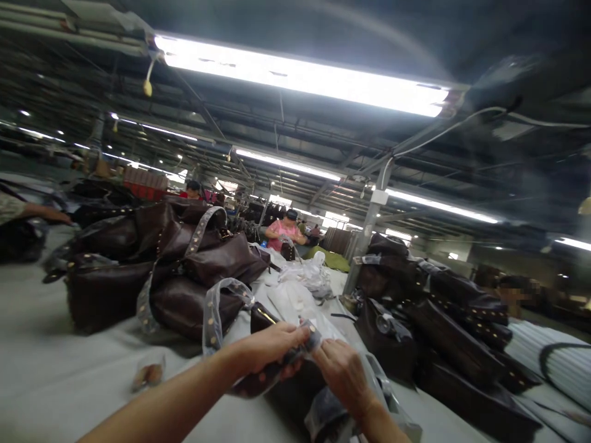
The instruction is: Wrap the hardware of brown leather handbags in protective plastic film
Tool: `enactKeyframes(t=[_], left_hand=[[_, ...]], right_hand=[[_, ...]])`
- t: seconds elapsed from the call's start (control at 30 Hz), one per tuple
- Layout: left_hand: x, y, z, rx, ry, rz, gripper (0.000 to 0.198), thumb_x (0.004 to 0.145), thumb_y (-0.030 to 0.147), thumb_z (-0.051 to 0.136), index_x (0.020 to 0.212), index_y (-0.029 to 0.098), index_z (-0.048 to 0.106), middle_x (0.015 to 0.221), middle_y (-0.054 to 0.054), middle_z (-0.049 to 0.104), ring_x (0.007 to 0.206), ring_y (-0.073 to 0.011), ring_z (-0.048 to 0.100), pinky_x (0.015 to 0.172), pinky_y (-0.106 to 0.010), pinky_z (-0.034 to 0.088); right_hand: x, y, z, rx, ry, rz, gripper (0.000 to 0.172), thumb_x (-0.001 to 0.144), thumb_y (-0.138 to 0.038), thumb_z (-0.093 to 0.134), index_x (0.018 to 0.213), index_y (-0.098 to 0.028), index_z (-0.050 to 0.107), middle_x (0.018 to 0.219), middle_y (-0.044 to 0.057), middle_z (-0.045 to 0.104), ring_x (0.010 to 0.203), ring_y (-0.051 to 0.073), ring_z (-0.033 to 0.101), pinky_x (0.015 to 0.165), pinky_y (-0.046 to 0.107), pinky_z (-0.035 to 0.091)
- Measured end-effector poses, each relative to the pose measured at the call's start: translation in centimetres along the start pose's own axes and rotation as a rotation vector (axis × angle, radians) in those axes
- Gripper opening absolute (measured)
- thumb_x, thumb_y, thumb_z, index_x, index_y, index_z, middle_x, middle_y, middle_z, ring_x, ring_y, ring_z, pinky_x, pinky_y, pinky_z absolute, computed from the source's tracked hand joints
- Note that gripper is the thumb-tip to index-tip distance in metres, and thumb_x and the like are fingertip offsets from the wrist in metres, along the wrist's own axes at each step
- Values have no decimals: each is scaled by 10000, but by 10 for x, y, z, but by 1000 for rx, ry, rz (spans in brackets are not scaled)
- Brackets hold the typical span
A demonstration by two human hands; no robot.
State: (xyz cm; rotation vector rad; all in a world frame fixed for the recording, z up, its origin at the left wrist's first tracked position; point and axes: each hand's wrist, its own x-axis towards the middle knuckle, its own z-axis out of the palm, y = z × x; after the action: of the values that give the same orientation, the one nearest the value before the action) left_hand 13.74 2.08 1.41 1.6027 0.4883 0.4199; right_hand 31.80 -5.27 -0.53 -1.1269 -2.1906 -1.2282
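Right in front of me, two bare hands are busy at a dark, gold-studded strap sheathed in clear plastic [313,334], held above a dark leather bag [293,394] at the near side of the table. The strap's long axis runs aslant, its lower part towards the near left and its wrapped end pointing up and away to the right. The left hand [274,347] is closed around it, thumb over the top, other fingers curled beneath. The right hand [340,372] is at the wrapped end, fingers bent and bunched close together; it's blurry there, and I can't tell whether they pinch the plastic or only press against it.

Just beyond the left hand, a plastic-covered, studded handle [212,314] stands up in an arch. The table is spread with a pale, rumpled covering [55,381], and on it, near the left forearm, sits a small clear packet with something brown inside [148,372]. A heap of glossy dark brown leather bags [111,292] fills the left side; another pile of dark studded bags [455,335] leans on the right, by a grey metal post [369,224]. Farther off, a person in pink [285,232] is handling a bag. A long, bright tube light [300,75] hangs overhead beneath the dark roof.
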Motion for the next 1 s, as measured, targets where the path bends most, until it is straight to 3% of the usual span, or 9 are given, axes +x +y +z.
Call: enactKeyframes(t=[0.13, 0.3, 0.43, 0.5, 0.57, 0.63, 0.73, 0.83, 1.0], left_hand=[[9, -11, 2, -128, 71, -6, 546, 696, 712, 571, 845, 190, 507, 563, 46, 521, 385, -70, 428, 367, -170, 324], [8, -18, 3, -86, 113, 97, 506, 744, 678, 543, 853, 185, 508, 561, 47, 520, 392, -70, 425, 372, -176, 305], [7, -21, -4, -63, 86, 176, 460, 781, 632, 525, 867, 181, 503, 588, 42, 529, 404, -73, 434, 395, -191, 313], [7, -21, -12, -49, 156, 202, 422, 815, 600, 485, 869, 182, 483, 595, 39, 521, 415, -77, 436, 400, -193, 302], [5, -19, -20, 24, 255, 268, 358, 858, 543, 435, 862, 186, 463, 592, 48, 488, 426, -79, 421, 408, -196, 296], [0, -15, -23, 229, 329, 381, 269, 892, 450, 414, 843, 191, 467, 611, 45, 481, 471, -89, 437, 453, -206, 325], [-7, -11, -19, 713, 362, 524, 169, 910, 322, 432, 829, 191, 503, 722, 3, 570, 642, -134, 541, 587, -231, 383], [-10, -14, -14, 1090, 340, 614, 96, 906, 277, 491, 881, 190, 522, 817, -23, 626, 758, -172, 592, 638, -241, 392], [-12, -15, -14, 1461, 243, 793, 145, 903, 321, 548, 921, 181, 517, 855, -35, 646, 731, -180, 609, 597, -255, 380]], right_hand=[[2, -5, 4, 93, -57, 86, 326, 919, -78, 369, 1009, -183, 664, 704, 58, 659, 603, 177, 586, 554, 289, 411], [5, -15, 13, 351, -30, 243, 460, 909, -50, 325, 1271, -212, 558, 942, 84, 719, 926, 187, 661, 834, 318, 523], [-4, -16, 15, 257, 90, 175, 482, 902, -57, 372, 1310, -253, 537, 1214, 89, 659, 1250, 265, 510, 1065, 562, 338], [-12, -16, 14, 293, 105, 216, 468, 897, -71, 402, 1272, -292, 575, 1242, 60, 648, 1291, 276, 468, 1087, 606, 278], [-17, -21, 14, 505, 146, 431, 365, 899, -147, 457, 1178, -288, 647, 1164, 61, 687, 1167, 265, 572, 1025, 535, 397], [-16, -29, 12, 893, 216, 831, 232, 879, -271, 546, 1054, -247, 696, 989, 71, 725, 842, 216, 668, 766, 386, 548], [-5, -43, 6, 1629, 177, 1360, 258, 766, -403, 703, 908, -191, 670, 738, 10, 654, 478, 82, 518, 416, 195, 411], [4, -50, 2, 2050, 81, 1514, 339, 700, -433, 759, 822, -152, 615, 644, -43, 555, 417, 22, 418, 359, 125, 282], [-2, -46, 4, 2052, 134, 1582, 368, 676, -417, 780, 814, -148, 571, 640, -57, 521, 405, -7, 360, 345, 90, 203]])
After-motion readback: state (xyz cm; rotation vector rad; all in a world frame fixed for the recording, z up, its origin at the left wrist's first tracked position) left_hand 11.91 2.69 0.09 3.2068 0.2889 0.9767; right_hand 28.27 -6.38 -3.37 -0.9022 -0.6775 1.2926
